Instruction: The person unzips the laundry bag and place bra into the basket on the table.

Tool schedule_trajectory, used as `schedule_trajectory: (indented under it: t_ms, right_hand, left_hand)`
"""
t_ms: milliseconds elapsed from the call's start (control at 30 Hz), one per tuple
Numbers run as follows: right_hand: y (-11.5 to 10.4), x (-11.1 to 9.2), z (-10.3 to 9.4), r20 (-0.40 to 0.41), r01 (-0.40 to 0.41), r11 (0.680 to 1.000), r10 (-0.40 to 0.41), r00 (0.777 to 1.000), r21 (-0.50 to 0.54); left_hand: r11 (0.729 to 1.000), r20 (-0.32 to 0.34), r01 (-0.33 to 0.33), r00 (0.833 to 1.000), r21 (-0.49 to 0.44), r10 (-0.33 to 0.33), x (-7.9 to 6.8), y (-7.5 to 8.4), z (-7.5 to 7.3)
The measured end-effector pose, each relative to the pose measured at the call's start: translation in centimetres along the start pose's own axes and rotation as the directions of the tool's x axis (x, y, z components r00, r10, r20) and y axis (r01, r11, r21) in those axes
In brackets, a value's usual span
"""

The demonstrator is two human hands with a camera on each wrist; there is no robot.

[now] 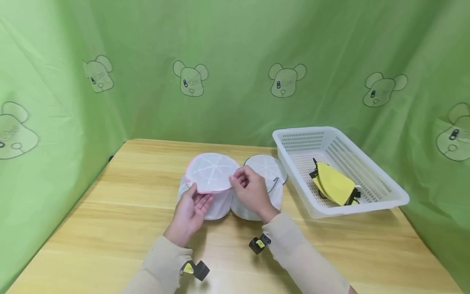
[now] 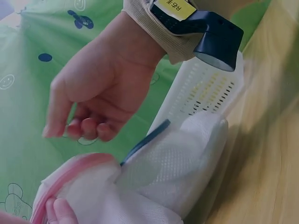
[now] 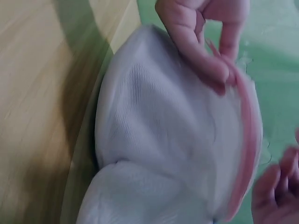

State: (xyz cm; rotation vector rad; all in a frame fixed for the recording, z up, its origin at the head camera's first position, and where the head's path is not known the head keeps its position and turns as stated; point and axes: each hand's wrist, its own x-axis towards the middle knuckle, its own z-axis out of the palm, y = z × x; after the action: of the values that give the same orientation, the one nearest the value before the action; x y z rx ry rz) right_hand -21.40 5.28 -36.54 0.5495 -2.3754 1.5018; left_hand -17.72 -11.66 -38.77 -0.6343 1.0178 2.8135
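Note:
A round white mesh laundry bag (image 1: pixel 212 171) with a pink zip edge stands on the table, its lid facing up. My left hand (image 1: pixel 189 214) pinches the front left of its pink edge between thumb and fingers; the right wrist view shows this pinching hand (image 3: pixel 205 37) close up. My right hand (image 1: pixel 251 192) hovers beside the lid's right edge. Its fingers are loosely bent and appear apart from the mesh in the left wrist view, with nothing held (image 2: pixel 103 79). A second white mesh bag (image 1: pixel 266 165) with a dark zip stands against the first, partly hidden behind the right hand.
At the right is a white plastic basket (image 1: pixel 352 212) with slotted walls. Inside lies a yellow folded item (image 1: pixel 335 183) with black straps; its kind is unclear. The wooden table (image 1: pixel 121 204) meets a green curtain (image 1: pixel 235 114) at its back and sides.

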Motion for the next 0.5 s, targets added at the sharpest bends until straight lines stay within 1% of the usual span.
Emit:
schedule_trajectory:
  t_ms: [33, 100, 167, 267, 367, 433, 500]
  right_hand:
    - [-0.3, -0.1, 0.1, 0.067, 0.028, 1.0, -0.029, 0.997, 0.01]
    - [-0.6, -0.3, 0.4, 0.179, 0.085, 0.996, -0.085, 0.98, 0.007]
    - [-0.8, -0.4, 0.8, 0.252, 0.133, 0.991, -0.13, 0.959, 0.003]
    - [-1.0, -0.5, 1.3, 0.295, 0.197, 0.98, -0.178, 0.939, -0.034]
    - [-1.5, -0.6, 1.8, 0.334, 0.242, 0.968, -0.207, 0.919, -0.065]
    - [-1.7, -0.7, 2.1, 0.363, 0.287, 0.953, -0.235, 0.901, -0.095]
    - [-1.8, -0.8, 2.5, 0.371, 0.336, 0.93, -0.264, 0.891, -0.146]
  left_hand:
    - [1.0, 0.01, 0.006, 1.0, -0.003, -0.006, -0.1, 0.0, 0.1]
    - [1.0, 0.029, 0.02, 0.999, -0.012, -0.02, -0.2, 0.0, 0.1]
    - [0.999, 0.046, 0.038, 0.998, -0.027, -0.037, -0.3, 0.1, 0.2]
    - [0.997, 0.075, 0.06, 0.996, -0.054, -0.056, -0.4, 0.0, 0.3]
    - [0.995, 0.103, 0.072, 0.993, -0.066, -0.065, -0.4, 0.0, 0.4]
    - [0.994, 0.117, 0.085, 0.99, -0.074, -0.076, -0.4, -0.1, 0.5]
    - [0.991, 0.143, 0.101, 0.986, -0.083, -0.089, -0.4, -0.2, 0.5]
